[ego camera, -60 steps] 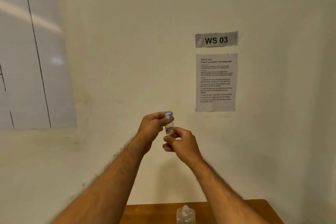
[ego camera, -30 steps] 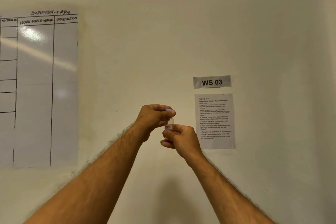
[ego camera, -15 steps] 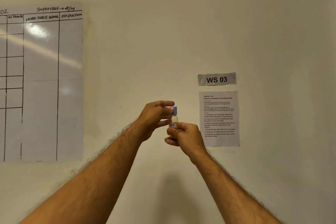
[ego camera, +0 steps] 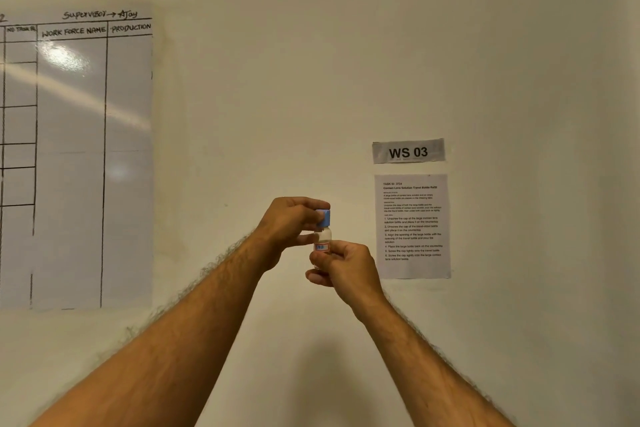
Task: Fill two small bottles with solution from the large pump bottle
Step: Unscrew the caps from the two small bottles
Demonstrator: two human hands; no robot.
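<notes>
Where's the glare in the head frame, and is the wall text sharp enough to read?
Head view: glare blooms on the whiteboard, brightest near its top, with a pale diagonal streak below. The WS 03 sign reads sharp; the instruction sheet is legible only in its heading, body text soft. Wide-angle bends the whiteboard lines.

- The small bottle (ego camera: 322,242) is clear, with a pale whitish upper part and a white label edged in red that carries blue marks.
- Its cap (ego camera: 324,217) is light blue.
- The wall (ego camera: 311,80) is plain cream, without pattern.
- The whiteboard (ego camera: 76,156) is glossy white with a black hand-drawn grid and black handwritten headings; pale glare streaks cross it.
- The sign (ego camera: 408,151) is grey with bold black letters.
- The instruction sheet (ego camera: 412,226) is greyish white with small black print.
</notes>
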